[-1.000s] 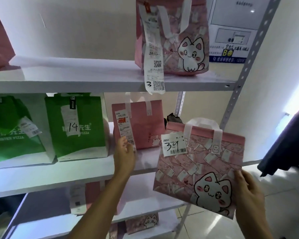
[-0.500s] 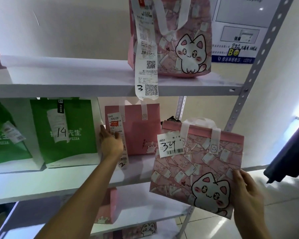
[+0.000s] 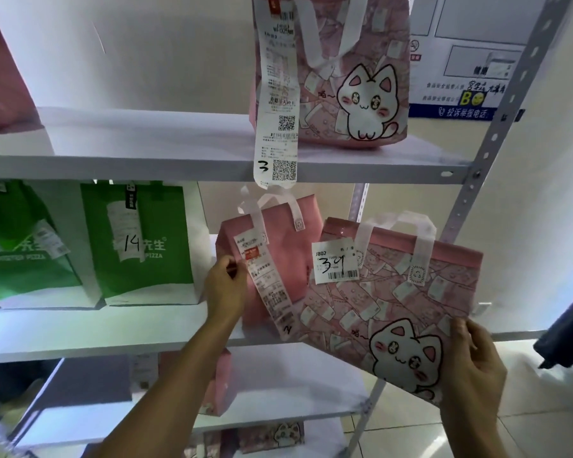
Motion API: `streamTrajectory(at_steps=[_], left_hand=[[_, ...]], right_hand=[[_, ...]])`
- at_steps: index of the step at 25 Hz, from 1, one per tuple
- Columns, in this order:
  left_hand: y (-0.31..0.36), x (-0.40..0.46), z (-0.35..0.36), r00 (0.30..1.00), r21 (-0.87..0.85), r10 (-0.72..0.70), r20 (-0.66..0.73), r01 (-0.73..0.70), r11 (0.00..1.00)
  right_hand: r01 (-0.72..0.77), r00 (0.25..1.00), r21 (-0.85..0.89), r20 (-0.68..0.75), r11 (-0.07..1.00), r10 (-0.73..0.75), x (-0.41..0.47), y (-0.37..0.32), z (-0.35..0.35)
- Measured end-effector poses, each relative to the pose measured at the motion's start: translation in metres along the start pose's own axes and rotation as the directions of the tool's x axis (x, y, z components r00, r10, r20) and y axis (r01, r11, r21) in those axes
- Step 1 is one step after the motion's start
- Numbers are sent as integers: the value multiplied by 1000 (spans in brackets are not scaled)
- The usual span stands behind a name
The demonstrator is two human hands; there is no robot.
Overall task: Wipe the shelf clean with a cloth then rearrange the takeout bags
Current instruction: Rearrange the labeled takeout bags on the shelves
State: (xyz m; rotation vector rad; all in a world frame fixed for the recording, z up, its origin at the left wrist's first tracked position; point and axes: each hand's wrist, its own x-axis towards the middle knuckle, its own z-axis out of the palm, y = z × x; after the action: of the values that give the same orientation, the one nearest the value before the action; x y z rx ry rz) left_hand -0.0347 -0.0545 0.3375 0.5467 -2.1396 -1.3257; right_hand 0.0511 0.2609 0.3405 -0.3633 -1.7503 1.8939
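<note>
The left hand (image 3: 227, 289) grips the left edge of a plain pink bag (image 3: 278, 259) that stands tilted on the middle shelf (image 3: 96, 332), fingers curled round the edge beside its long receipt (image 3: 268, 285). The right hand (image 3: 473, 361) pinches the lower right corner of a pink cat bag (image 3: 394, 312) marked 34, held in the air in front of the shelf's right end and overlapping the plain bag. Left of the plain bag stand two green bags, one marked 14 (image 3: 139, 242) and another (image 3: 17, 246) at the left edge. On the top shelf (image 3: 146, 150) another cat bag (image 3: 351, 77) stands near the right end, its receipt hanging over the front edge.
</note>
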Motion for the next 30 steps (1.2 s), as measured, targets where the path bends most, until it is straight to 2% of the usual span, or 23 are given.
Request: streamTrajectory(at_steps=[6,13,17,24,30], left_hand=[[8,-58,-27,997,5,69,-38,-69,998],[8,-120,-74,994,68,16,-111,-9,998],[8,-155,-102,978,86,1,-207,17,996],[0,-185,-152,926,-58,-129,-355,116,992],[-20,-186,-183,918,-61,-161,-363,149,987]], right_hand=[[59,998,-3,4,998,-59,-6,-4,-1],[100,994,-16,47,995,-99,-9,-11,-8],[124,991,-80,51,989,-120,3,-12,-4],[84,995,-60,58,995,-80,18,9,24],[69,987,-80,152,994,-57,28,24,73]])
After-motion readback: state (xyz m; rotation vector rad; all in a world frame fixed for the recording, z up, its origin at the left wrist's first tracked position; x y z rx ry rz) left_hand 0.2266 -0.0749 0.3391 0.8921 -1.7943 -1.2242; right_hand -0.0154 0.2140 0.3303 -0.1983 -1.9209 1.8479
